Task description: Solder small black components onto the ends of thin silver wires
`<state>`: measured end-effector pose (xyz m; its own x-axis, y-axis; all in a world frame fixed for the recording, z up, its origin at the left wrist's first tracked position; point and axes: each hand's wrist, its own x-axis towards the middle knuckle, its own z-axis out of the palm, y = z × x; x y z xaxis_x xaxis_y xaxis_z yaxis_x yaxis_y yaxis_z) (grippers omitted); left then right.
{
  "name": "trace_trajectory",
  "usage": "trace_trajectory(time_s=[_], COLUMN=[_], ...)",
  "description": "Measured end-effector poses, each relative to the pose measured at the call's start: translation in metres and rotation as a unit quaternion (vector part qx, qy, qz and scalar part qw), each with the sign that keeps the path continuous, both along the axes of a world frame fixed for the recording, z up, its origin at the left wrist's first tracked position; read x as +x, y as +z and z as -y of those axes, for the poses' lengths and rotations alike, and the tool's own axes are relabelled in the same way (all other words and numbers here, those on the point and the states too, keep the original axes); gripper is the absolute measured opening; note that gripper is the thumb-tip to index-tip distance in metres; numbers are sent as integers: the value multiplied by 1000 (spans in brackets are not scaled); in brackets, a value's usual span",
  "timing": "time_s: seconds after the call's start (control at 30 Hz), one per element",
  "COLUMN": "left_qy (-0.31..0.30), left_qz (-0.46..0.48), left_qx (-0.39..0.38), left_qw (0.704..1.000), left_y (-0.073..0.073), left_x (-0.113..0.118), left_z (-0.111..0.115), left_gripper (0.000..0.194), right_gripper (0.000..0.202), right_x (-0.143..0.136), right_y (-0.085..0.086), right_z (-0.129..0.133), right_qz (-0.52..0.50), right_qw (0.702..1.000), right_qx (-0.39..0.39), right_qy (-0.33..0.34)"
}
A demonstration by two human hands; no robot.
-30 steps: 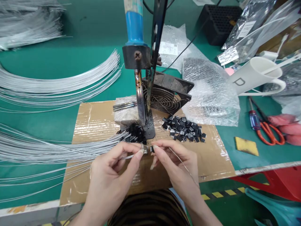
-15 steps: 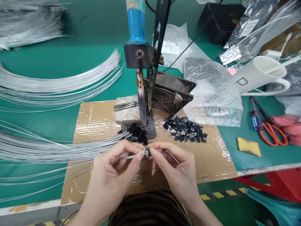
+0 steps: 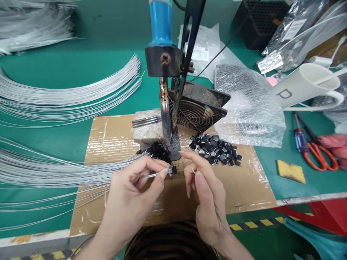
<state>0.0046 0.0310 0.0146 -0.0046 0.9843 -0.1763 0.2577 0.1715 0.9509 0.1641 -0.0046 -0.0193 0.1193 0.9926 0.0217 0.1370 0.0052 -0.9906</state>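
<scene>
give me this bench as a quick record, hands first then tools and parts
left hand: pinches grey wires, small black piece just beyond the pinch
right hand: holds thin wire, apart from that piece
soldering iron: clamped on a stand, tip downward
black parts: loose pile on cardboard, right of the iron
scissors: orange handles, far right

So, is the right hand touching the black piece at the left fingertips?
Apart: head view shows cardboard between the right hand and the black piece.
</scene>
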Motion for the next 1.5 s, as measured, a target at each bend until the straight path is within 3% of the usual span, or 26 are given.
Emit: trace_trajectory(time_s=[0.13,0.27,0.37,0.53,0.77,1.5], left_qy=[8,13,6,8,29,63], left_qz=[3,-3,-17,-20,-9,-8], left_qx=[3,7,9,12,19,37], left_qw=[1000,1000,1000,1000,999,997], left_y=[-1,-3,-4,-3,-1,5], left_x=[1,0,-1,-1,1,5], left_z=[-4,-7,-11,-17,-22,-27], left_gripper=[10,10,8,7,8,13], right_gripper=[39,16,25,19,20,23], right_x=[0,4,6,3,-4,-1], right_y=[2,4,4,8,18,27], right_z=[-1,-5,-10,-17,-22,-32], right_qz=[2,64,76,15,-37,-47], right_qw=[1000,998,996,999,999,999], right_qx=[3,13,26,46,5,14], right_qy=[15,16,30,18,-15,-12])
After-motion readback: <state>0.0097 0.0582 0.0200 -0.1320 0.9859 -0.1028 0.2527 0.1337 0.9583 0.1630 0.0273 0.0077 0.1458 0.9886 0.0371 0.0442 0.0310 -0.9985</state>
